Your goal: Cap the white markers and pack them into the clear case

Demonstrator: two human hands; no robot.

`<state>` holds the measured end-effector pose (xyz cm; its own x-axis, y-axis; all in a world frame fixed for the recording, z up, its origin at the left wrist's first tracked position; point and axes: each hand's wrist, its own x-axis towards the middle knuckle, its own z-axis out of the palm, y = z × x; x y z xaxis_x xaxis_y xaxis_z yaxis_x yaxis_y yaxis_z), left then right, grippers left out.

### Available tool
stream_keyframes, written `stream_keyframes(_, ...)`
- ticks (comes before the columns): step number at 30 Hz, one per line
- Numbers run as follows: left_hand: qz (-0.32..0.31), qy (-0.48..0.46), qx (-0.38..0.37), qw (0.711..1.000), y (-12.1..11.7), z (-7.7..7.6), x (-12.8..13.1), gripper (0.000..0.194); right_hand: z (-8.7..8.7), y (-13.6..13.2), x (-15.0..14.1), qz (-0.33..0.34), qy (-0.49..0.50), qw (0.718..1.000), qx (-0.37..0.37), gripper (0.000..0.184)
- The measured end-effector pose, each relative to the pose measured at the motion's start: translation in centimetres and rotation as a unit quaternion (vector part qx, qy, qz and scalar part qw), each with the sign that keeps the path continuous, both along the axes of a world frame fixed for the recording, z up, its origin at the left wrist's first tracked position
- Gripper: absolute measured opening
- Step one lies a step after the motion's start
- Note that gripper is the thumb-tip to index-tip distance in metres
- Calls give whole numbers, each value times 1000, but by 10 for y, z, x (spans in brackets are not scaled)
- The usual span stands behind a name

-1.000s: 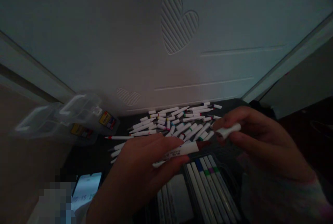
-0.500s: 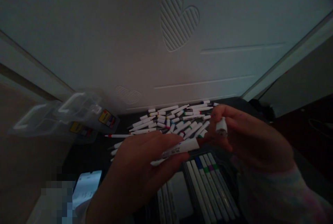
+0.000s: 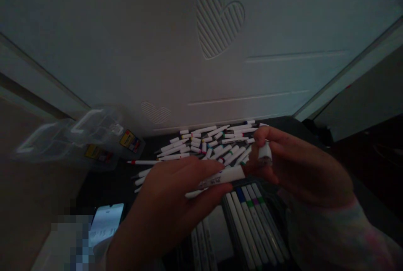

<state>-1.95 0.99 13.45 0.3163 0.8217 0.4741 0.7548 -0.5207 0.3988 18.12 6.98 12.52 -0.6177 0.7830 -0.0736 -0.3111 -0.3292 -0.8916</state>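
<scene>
My left hand [image 3: 170, 199] is closed around a white marker [image 3: 228, 175], which points right. A second slim white piece [image 3: 195, 193] shows below it, between the thumb and fingers; its kind is unclear. My right hand [image 3: 302, 166] pinches a short white marker cap [image 3: 265, 154] between its fingers, just beyond the marker's right end. Brownish shading at that end hides whether a tip or a finger lies there. Behind both hands, many loose white markers and caps [image 3: 206, 148] with coloured bands lie in a heap.
Below my hands, a tray holds a row of white markers [image 3: 250, 224], partly covered by my left arm. Clear plastic cases [image 3: 107, 136] with yellow labels stand at the left. A lit phone [image 3: 107, 222] lies at the front left. A white panel with embossed hearts [image 3: 217, 17] rises behind.
The marker in my left hand has shifted slightly right, and the cap in my right hand slightly left, narrowing the gap. Both hands keep their hold; the view has tilted a little.
</scene>
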Motion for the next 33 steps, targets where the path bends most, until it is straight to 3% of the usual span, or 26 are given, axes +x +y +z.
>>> stream_keyframes(11,11,0,-23,1000,2,-2,0,17,-2,-7,-1,-45,-44,995,75,7)
stream_keyframes(22,28,-6,-29,999,4,-2,2,14,0,-14,1,-109,-121,971,175,6)
stream_keyframes(33,24,5,-21,999,2,-1,2,14,1,-18,0,-80,-139,969,186,6)
